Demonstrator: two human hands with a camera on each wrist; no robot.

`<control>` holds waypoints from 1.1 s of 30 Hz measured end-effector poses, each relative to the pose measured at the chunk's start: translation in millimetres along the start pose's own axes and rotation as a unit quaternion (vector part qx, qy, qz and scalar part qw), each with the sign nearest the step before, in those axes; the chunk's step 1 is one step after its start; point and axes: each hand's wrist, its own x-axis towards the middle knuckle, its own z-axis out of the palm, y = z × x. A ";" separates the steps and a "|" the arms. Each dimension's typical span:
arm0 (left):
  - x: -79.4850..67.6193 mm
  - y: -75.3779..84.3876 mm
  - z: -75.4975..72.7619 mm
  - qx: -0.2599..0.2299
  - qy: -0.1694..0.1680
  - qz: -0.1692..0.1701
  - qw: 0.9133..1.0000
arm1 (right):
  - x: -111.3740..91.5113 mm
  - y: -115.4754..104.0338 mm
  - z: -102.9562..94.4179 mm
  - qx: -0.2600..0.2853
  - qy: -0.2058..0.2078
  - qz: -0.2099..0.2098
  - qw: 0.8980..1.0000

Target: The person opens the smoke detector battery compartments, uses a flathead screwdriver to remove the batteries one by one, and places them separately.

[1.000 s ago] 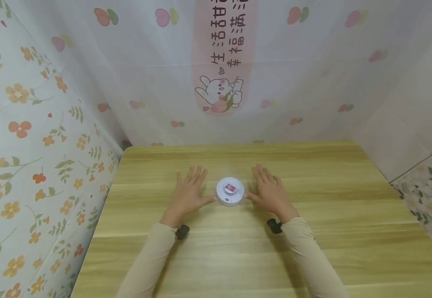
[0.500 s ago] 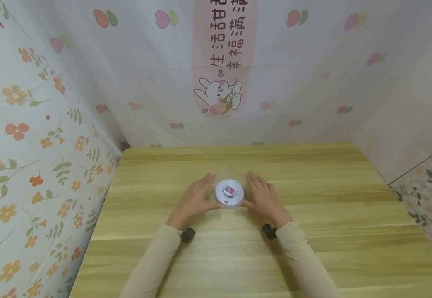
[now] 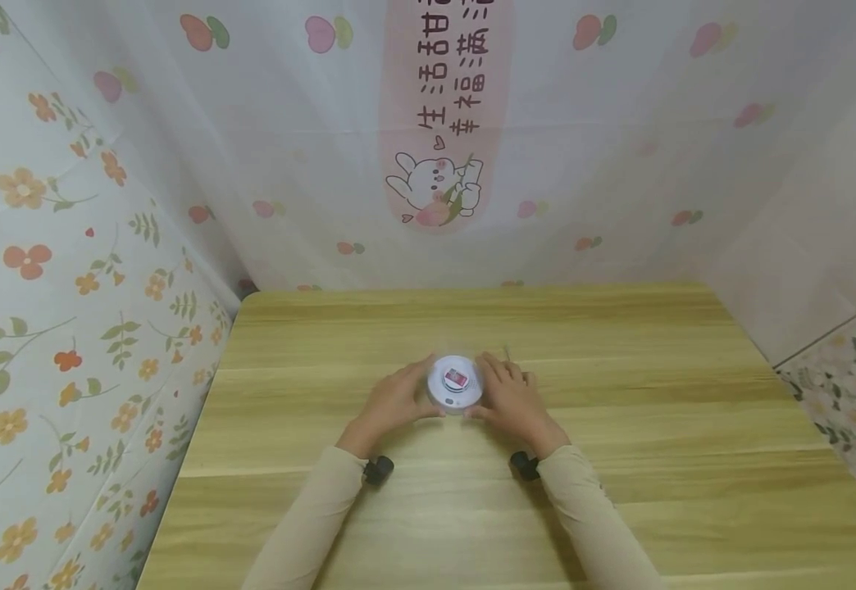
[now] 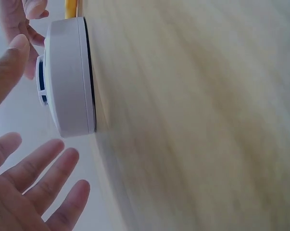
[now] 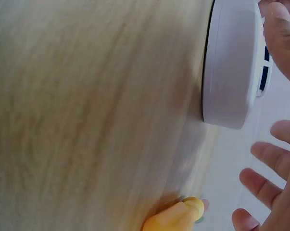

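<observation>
A white round smoke alarm [image 3: 455, 383] lies flat on the wooden table, its raised vented cap and red-and-white label facing up. My left hand [image 3: 393, 400] curves beside its left edge, and my right hand [image 3: 514, 403] mirrors it on the other side. In the left wrist view, spread fingers stand just off the alarm's side wall [image 4: 68, 77], with the thumb near its top. The right wrist view likewise shows the alarm [image 5: 231, 67] with loosely spread fingers beside it. Neither hand grips it.
A small yellow-orange thing with a rounded end [image 5: 173, 216] lies on the table by my right hand, hidden behind that hand in the head view. The wooden table [image 3: 694, 426] meets a patterned curtain [image 3: 288, 164] at the back and a floral cloth [image 3: 66, 328] at the left.
Both hands, which lay spread flat on the table on either side, have drawn inward and rounded about the smoke alarm. The alarm itself stays in place.
</observation>
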 end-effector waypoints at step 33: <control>1.4 0.1 5.8 -0.004 -0.063 -0.058 0.996 | 0.7 -0.6 8.0 0.041 0.000 0.011 0.999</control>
